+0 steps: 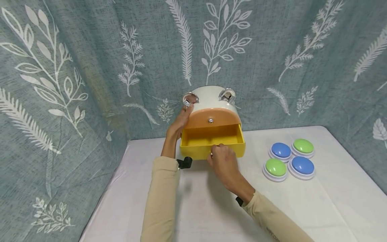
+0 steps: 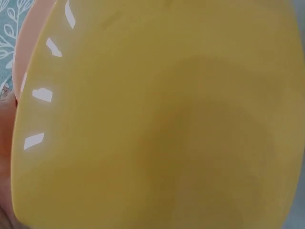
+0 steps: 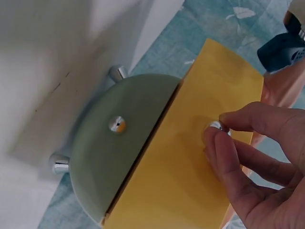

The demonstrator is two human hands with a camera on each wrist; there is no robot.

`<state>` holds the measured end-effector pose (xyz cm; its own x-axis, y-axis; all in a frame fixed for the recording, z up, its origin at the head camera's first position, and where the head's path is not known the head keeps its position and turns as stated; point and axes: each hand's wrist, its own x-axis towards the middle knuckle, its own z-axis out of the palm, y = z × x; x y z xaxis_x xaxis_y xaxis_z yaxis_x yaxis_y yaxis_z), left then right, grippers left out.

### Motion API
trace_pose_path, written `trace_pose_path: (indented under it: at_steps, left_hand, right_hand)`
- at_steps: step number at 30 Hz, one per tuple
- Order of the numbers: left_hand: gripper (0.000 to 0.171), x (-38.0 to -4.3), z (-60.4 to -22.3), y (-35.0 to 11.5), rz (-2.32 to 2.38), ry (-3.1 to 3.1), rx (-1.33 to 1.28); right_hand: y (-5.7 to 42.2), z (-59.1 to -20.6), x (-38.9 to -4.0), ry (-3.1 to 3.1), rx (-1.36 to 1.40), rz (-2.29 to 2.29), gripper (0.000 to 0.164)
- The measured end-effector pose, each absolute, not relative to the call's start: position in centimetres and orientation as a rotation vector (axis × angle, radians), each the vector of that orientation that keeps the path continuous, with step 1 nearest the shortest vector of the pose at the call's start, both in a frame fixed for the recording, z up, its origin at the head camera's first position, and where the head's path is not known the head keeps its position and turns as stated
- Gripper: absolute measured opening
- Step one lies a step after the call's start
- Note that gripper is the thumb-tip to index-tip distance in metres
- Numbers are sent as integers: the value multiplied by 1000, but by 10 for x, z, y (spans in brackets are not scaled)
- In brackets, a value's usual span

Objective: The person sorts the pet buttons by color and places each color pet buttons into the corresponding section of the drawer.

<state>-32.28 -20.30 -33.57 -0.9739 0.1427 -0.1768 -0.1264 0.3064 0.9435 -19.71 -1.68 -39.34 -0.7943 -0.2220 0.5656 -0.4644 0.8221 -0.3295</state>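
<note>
A rounded mini drawer cabinet (image 1: 208, 95) with a white top and two silver rings stands against the curtain. Its yellow drawer (image 1: 189, 153) is pulled out, showing a bare yellow inside, while the orange drawer (image 1: 196, 120) above it is closed. Below, the green drawer (image 3: 143, 98) with a silver knob is closed as well. Thumb and fingers of my right hand (image 1: 223, 163) pinch the yellow drawer's silver knob (image 3: 217, 125). My left hand (image 1: 179, 123) lies along the cabinet's left side, fingers reaching up beside the left ring (image 1: 185, 96); part of it is hidden behind the drawer.
Two blue push buttons (image 1: 281, 150) and two green push buttons (image 1: 275, 167) with white bases sit close together on the white-covered table (image 1: 332, 201), right of the cabinet. A leaf-patterned curtain (image 1: 151, 67) hangs along the back and both sides.
</note>
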Motion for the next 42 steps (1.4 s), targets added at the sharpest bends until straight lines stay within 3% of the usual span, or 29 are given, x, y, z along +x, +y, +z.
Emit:
trace_pose_path:
  at_steps: [9, 14, 25, 31, 36, 42]
  left_hand:
    - [82, -324, -335, -203, 1795, 2307, 97]
    - [83, -324, -336, -204, 1775, 2304, 84]
    - [84, -327, -336, -205, 1756, 2301, 76]
    - [86, -329, -337, -206, 1753, 2310, 66]
    - [85, -327, -337, -206, 1730, 2337, 61]
    - [84, -326, -338, -205, 1722, 2348, 62]
  right_hand:
    - [-18, -394, -190, -2459, 509, 637, 31]
    - [-8, -392, -184, -2496, 515, 653, 21]
    - [84, -389, -187, -2626, 246, 626, 6]
    - [151, -402, -203, -2989, 141, 599, 44]
    - [171, -423, -211, -3207, 140, 653, 71]
    - [170, -440, -213, -3253, 130, 743, 82]
